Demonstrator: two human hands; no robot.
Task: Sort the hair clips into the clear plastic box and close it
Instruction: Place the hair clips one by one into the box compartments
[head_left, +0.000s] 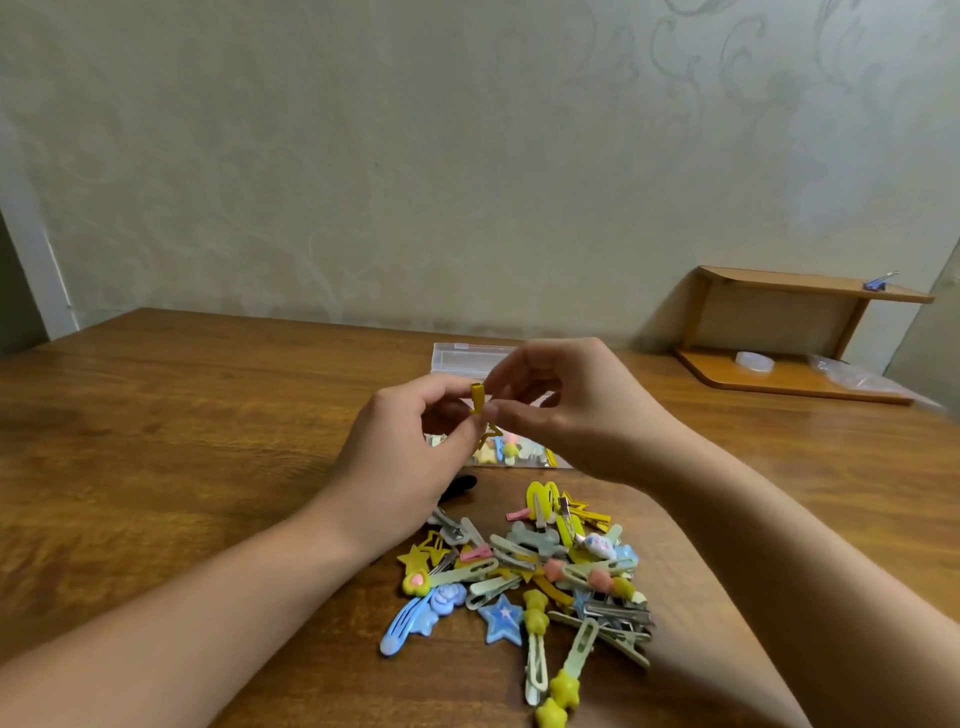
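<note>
A: What's the biggest thing here?

B: The brown wooden table (208, 415). On its far right stands a little wooden shelf (789, 332).

A: And the box?

B: The clear plastic box (467, 358) lies open behind the hands. A few clips are already inside.

A: Where are the other clips?

B: In a big pile of hair clips (535, 577), close to the person, on the table.

A: What are the hands doing?

B: The left hand (410, 447) and the right hand (571, 410) both pinch one yellow star clip (478, 397) with curled fingertips, up above the box.

A: What could go wrong?

B: I think the tiny clip could slip and fall outside the box. An arm could also bump the pile and scatter it.
</note>
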